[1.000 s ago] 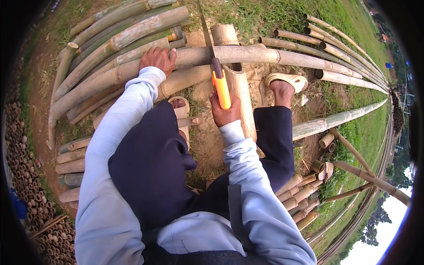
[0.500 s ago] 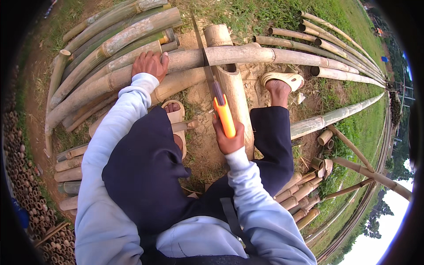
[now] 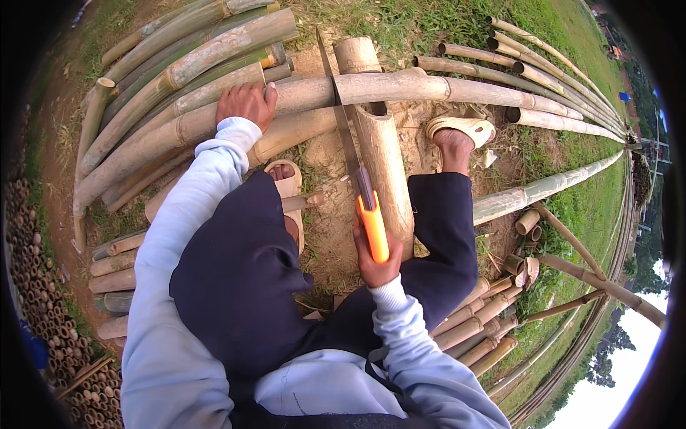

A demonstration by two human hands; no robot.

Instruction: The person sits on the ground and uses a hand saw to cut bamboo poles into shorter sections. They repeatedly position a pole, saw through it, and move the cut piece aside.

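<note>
Bamboo stack [image 3: 229, 50] beside left hand [image 3: 248, 105]; sandals [image 3: 471, 128] flank saw [image 3: 350, 150].

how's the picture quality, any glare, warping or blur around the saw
In the head view, the sky at lower right is blown out to white; in the head view, the pole under the saw looks bowed by the fisheye lens, with black corners; in the head view, daylight is soft, shadows faint, and the saw looks fairly sharp.

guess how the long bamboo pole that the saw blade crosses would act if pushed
The bamboo pole would probably roll, since it looks round. It may be light for its size, if hollow like the open-ended bamboo piece nearby.
</note>
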